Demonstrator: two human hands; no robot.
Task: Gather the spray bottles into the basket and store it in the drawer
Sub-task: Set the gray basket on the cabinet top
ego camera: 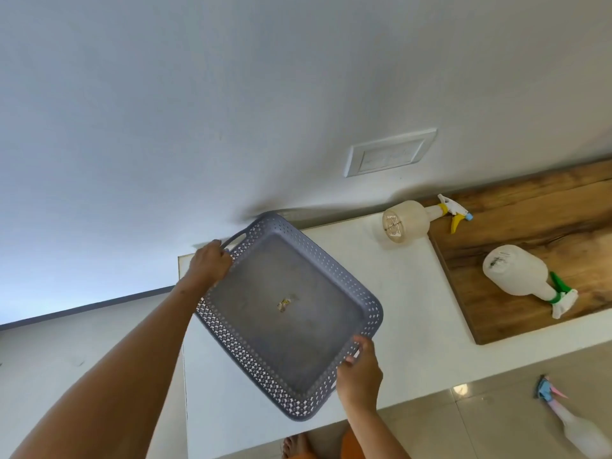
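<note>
A grey perforated basket (288, 313) sits over the white counter (414, 309), with only a small scrap inside it. My left hand (208, 265) grips its far handle and my right hand (359, 369) grips its near rim. A spray bottle with a yellow trigger (410, 220) lies on its side at the counter's back. On the wooden board (536, 233) lies a second spray bottle with a green trigger (516, 276). A third spray bottle with a pink and blue head (573, 422) lies on the floor at lower right.
A white wall with a socket plate (389, 154) runs along the counter's far side. Tiled floor (480, 425) shows below the counter's near edge, where my bare foot (294, 445) stands.
</note>
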